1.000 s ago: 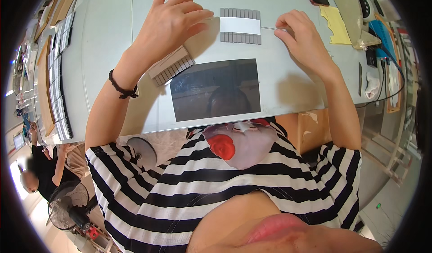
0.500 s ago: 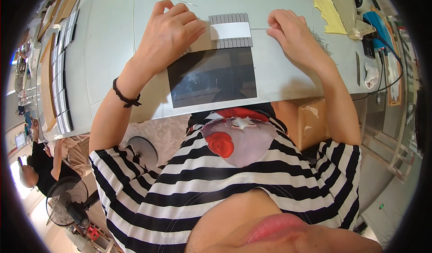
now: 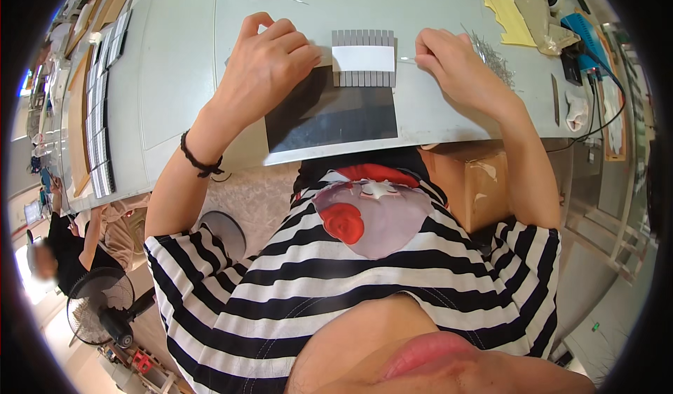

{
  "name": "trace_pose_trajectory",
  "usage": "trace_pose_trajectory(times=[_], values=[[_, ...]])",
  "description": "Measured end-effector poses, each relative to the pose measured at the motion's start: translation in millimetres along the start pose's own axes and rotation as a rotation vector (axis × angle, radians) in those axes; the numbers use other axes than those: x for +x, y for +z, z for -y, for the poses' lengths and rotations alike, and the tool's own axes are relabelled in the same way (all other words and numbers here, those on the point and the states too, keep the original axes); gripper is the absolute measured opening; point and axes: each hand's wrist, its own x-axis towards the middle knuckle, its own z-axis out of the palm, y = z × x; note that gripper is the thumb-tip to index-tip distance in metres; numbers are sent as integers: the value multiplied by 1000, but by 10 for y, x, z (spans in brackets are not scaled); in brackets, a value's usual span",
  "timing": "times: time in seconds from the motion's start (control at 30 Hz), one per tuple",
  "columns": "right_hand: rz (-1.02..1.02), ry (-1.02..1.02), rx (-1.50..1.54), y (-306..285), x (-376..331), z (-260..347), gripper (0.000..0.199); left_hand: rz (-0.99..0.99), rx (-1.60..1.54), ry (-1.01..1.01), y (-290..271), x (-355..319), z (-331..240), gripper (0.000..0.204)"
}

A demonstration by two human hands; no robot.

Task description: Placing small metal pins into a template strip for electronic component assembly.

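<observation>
Working at the far edge of a dark rectangular panel point(image 3: 329, 117) on the pale table point(image 3: 175, 78), the person has a short row of narrow grey strips point(image 3: 363, 57) laid side by side, with a white rectangular label or sheet point(image 3: 363, 58) lying across their middle. As far as I can judge, the row is already lined up and sits straight, its lower ends just overlapping the panel's top edge; what is left seems to be fixing or finishing it, since both hands are at its ends. The left hand point(image 3: 263, 68) rests curled over the panel's upper left corner, fingertips touching the left end of the strips, the grip narrow and pressing rather than wrapped around anything. The right hand point(image 3: 456, 64) lies just beside the right end, thumb and forefinger pinched close together; they may hold a thin wire, but I cannot tell for sure. A heap of fine metal wires point(image 3: 491, 54) lies just behind that hand. Farther right are a yellow sheet point(image 3: 515, 22) and a blue tool point(image 3: 585, 33); trays of similar strips point(image 3: 98, 113) stand well apart on the left
</observation>
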Motion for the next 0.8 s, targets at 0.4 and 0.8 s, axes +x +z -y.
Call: trace_pose_trajectory(times=[0.4, 0.8], values=[[-23, -15, 163, 112, -468, 366, 10, -1, -69, -94, -304, -317, -588, 33], [-129, -6, 292, 129, -370, 539, 15, 56, -219, -195, 96, -427, -1142, 53]])
